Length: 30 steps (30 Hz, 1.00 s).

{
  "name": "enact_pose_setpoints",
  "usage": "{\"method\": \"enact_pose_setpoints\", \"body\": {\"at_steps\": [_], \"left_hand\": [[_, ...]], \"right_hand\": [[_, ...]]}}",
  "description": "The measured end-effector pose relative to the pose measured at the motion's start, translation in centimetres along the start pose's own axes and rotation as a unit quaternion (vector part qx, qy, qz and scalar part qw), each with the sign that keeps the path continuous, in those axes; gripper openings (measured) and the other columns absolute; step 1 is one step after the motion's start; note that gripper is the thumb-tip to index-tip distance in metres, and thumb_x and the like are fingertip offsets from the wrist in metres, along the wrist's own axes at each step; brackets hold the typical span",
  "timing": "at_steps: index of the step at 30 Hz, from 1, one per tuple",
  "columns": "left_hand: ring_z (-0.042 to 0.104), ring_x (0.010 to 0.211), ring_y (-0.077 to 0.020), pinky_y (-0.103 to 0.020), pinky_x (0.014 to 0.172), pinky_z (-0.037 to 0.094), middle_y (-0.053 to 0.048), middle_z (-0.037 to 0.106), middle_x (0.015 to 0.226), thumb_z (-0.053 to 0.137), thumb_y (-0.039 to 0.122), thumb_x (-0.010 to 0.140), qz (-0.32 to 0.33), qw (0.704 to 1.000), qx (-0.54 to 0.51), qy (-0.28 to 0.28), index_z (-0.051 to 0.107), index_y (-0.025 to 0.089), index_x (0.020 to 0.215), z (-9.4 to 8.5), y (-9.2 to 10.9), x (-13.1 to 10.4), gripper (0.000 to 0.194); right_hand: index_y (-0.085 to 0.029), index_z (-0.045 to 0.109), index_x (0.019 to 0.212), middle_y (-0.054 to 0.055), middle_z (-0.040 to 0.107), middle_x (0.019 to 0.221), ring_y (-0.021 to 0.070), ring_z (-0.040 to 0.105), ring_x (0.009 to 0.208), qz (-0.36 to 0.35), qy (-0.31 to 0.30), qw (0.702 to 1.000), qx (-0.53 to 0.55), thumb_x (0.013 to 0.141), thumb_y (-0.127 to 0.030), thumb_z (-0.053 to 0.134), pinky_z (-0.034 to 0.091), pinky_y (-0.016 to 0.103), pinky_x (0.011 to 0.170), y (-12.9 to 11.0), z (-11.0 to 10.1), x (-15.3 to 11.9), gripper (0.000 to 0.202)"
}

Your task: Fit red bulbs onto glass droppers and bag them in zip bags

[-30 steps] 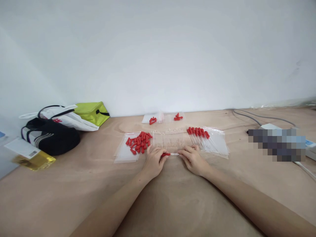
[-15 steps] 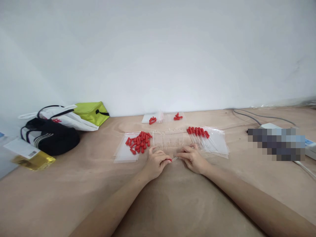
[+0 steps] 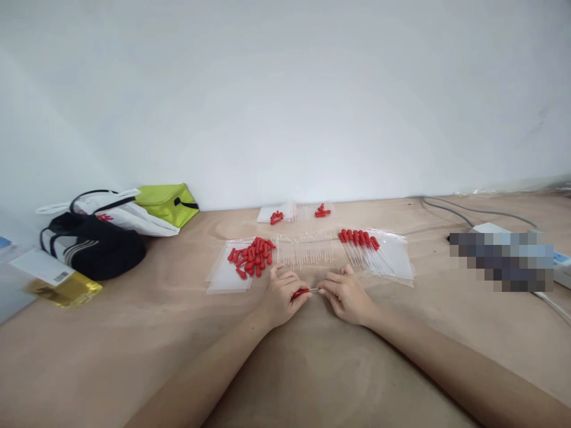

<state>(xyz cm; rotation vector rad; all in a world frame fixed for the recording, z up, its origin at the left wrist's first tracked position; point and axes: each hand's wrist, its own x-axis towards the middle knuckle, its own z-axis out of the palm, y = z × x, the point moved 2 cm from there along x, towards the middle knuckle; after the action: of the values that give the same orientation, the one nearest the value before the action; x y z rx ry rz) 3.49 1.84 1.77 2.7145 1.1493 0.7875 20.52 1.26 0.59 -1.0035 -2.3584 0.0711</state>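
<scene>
Clamped between fingertips of left hand [image 3: 282, 299]: 1 smooth red bulb [image 3: 301, 292]. Pinched in fingers of right hand [image 3: 345, 294]: 1 thin clear tube [image 3: 314, 290], in line with bulb, joint too small to tell. Both between hands, over wood-grained table [image 3: 312, 368]. Beyond: slender loose tubes [image 3: 303, 248], too fine to count; at left, heaped glossy bulbs [image 3: 251, 259]; at right, 6 bulb-topped tubes [image 3: 361, 239] by plastic bags [image 3: 395, 252]; farther, 2 red clusters [image 3: 322, 211].

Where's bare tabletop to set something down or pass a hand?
Free tabletop: between left forearm and right forearm; between left forearm and black bag; between the right-side clear zip bags and grey cable. Crowded: just beyond left hand and right hand, where loose red bulbs, clear tubes and red-topped droppers lie close together.
</scene>
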Motion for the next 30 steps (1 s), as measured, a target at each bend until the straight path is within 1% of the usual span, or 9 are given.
{"method": "enact_pose_setpoints", "body": {"at_steps": [8, 12, 16, 19, 21, 23, 25, 27, 30], "left_hand": [[0.056, 0.073, -0.0139, -0.041, 0.096, 0.021, 0.001, 0.062, 0.068, 0.048, 0.028, 0.082, 0.029, 1.000, 0.004, -0.002, 0.058, 0.020, 0.071, 0.4, 0.0, 0.0, 0.017], [0.057, 0.074, -0.0142, -0.042, 0.096, 0.020, 0.002, 0.063, 0.069, 0.049, 0.028, 0.082, 0.030, 1.000, 0.007, -0.006, 0.059, 0.020, 0.073, 0.1, 0.0, 0.3, 0.015], [0.056, 0.082, -0.0161, -0.045, 0.098, 0.015, 0.002, 0.066, 0.075, 0.049, 0.027, 0.083, 0.005, 1.000, 0.012, 0.004, 0.060, 0.023, 0.079, -0.1, -0.4, 0.3, 0.012], [0.055, 0.089, -0.0181, -0.044, 0.097, 0.019, -0.002, 0.065, 0.088, 0.050, 0.027, 0.082, -0.029, 0.999, 0.020, 0.036, 0.057, 0.023, 0.095, -0.2, -1.1, 0.2, 0.016], [0.052, 0.094, -0.0201, -0.042, 0.092, 0.026, -0.005, 0.062, 0.097, 0.052, 0.026, 0.080, -0.064, 0.996, 0.028, 0.060, 0.051, 0.021, 0.107, -0.2, -1.6, 0.0, 0.028], [0.051, 0.095, -0.0215, -0.040, 0.088, 0.031, -0.005, 0.060, 0.099, 0.054, 0.026, 0.077, -0.091, 0.993, 0.031, 0.063, 0.049, 0.021, 0.109, -0.1, -1.9, 0.0, 0.032], [0.052, 0.092, -0.0215, -0.040, 0.086, 0.032, -0.004, 0.060, 0.095, 0.055, 0.024, 0.076, -0.095, 0.994, 0.028, 0.047, 0.052, 0.021, 0.103, 0.1, -2.0, 0.0, 0.027], [0.052, 0.091, -0.0208, -0.040, 0.087, 0.030, -0.003, 0.060, 0.093, 0.055, 0.023, 0.077, -0.086, 0.996, 0.024, 0.029, 0.055, 0.022, 0.097, 0.2, -1.9, 0.1, 0.020], [0.053, 0.090, -0.0200, -0.041, 0.089, 0.028, -0.002, 0.061, 0.092, 0.054, 0.021, 0.077, -0.081, 0.996, 0.019, 0.016, 0.057, 0.022, 0.091, 0.3, -1.8, 0.1, 0.014]], "right_hand": [[-0.019, 0.059, 0.079, 0.000, 0.059, 0.069, 0.0105, 0.048, 0.063, 0.006, -0.018, 1.000, 0.015, 0.084, -0.017, 0.038, 0.021, 0.028, 0.065, 0.0, 0.5, 0.1, 0.022], [-0.019, 0.059, 0.082, 0.000, 0.060, 0.072, 0.0111, 0.050, 0.068, -0.001, -0.032, 0.999, 0.025, 0.086, -0.019, 0.038, 0.023, 0.028, 0.065, -0.1, 0.3, 0.4, 0.021], [-0.021, 0.061, 0.082, 0.003, 0.060, 0.074, 0.0152, 0.049, 0.075, -0.012, -0.036, 0.998, -0.050, 0.085, -0.024, 0.042, 0.022, 0.030, 0.065, -0.3, -0.3, 0.8, 0.019], [-0.020, 0.061, 0.077, 0.004, 0.060, 0.071, 0.0164, 0.049, 0.074, -0.008, -0.037, 0.994, -0.099, 0.083, -0.022, 0.043, 0.021, 0.031, 0.066, 0.2, -0.7, 0.9, 0.019], [-0.019, 0.061, 0.076, 0.005, 0.061, 0.072, 0.0170, 0.049, 0.074, 0.037, -0.013, 0.993, -0.115, 0.082, -0.022, 0.043, 0.021, 0.032, 0.066, 1.3, -1.1, 1.0, 0.019], [-0.019, 0.061, 0.076, 0.006, 0.063, 0.074, 0.0180, 0.050, 0.074, 0.122, 0.034, 0.983, -0.130, 0.080, -0.023, 0.043, 0.022, 0.032, 0.066, 3.0, -1.5, 1.1, 0.019], [-0.019, 0.061, 0.080, 0.005, 0.063, 0.072, 0.0191, 0.052, 0.072, 0.219, 0.083, 0.961, -0.143, 0.079, -0.024, 0.043, 0.023, 0.033, 0.067, 4.9, -1.8, 1.3, 0.019], [-0.018, 0.060, 0.084, 0.005, 0.063, 0.068, 0.0203, 0.052, 0.070, 0.290, 0.109, 0.937, -0.161, 0.077, -0.025, 0.043, 0.024, 0.034, 0.068, 6.4, -1.7, 1.7, 0.019], [-0.016, 0.058, 0.084, 0.007, 0.062, 0.065, 0.0219, 0.052, 0.066, 0.329, 0.108, 0.918, -0.195, 0.075, -0.025, 0.044, 0.025, 0.035, 0.068, 7.5, -1.1, 2.5, 0.019]]}}
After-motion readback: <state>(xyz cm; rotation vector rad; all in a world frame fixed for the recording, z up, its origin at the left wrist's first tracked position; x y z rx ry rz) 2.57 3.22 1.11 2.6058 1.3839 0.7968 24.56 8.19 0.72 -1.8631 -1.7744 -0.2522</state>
